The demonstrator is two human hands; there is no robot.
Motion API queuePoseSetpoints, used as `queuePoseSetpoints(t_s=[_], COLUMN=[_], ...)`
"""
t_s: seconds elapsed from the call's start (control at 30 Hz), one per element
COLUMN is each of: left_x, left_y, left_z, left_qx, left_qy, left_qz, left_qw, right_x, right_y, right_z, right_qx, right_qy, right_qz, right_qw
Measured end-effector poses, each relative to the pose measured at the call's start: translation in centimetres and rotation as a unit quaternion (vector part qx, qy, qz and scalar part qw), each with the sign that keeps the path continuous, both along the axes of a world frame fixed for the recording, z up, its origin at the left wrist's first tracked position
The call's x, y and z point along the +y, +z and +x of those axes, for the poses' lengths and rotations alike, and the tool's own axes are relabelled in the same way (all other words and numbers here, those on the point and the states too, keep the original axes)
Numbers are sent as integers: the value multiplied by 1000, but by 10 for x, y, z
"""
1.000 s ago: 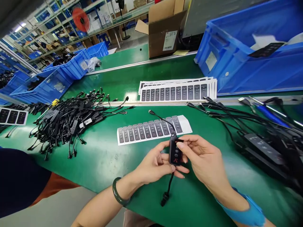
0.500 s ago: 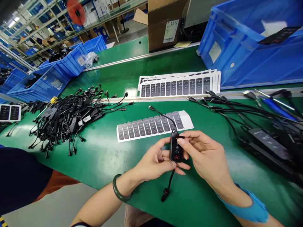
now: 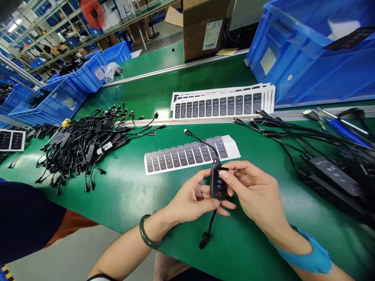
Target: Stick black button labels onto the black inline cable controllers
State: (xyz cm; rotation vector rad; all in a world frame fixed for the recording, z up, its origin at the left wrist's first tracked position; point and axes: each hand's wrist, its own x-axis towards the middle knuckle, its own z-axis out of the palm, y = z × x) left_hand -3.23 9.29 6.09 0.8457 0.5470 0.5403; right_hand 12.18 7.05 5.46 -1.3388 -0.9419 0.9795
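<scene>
A small black controller [image 3: 218,186] with button symbols on its face is held upright between both hands just above the green table. My left hand [image 3: 191,201] grips its lower left side. My right hand [image 3: 254,191] pinches its right edge, thumb on the face. Its thin black cable [image 3: 200,143] runs up across a sheet of grey button stickers [image 3: 175,157], and a short lead with a plug [image 3: 205,239] hangs below.
A pile of black cabled controllers [image 3: 84,142] lies at the left. Stacked sticker sheets [image 3: 222,103] lie beyond a metal rail. More cables and controllers [image 3: 328,171] lie at the right. Blue bins [image 3: 307,66] and a cardboard box [image 3: 202,27] stand behind.
Both hands keep the same hold on the controller; only the camera view has shifted slightly.
</scene>
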Motion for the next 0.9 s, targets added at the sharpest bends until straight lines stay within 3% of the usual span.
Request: queuePoseSetpoints(t_s=[0.4, 0.9], left_x=[-3, -5], left_y=[0, -2], left_z=[2, 5], left_qx=[40, 69], left_qy=[11, 19], left_qz=[33, 50], left_qw=[999, 996], right_x=[1, 0], right_y=[9, 9], right_z=[-4, -7], right_qx=[-51, -44], right_qy=[-27, -38], right_qz=[19, 9], right_qw=[998, 998])
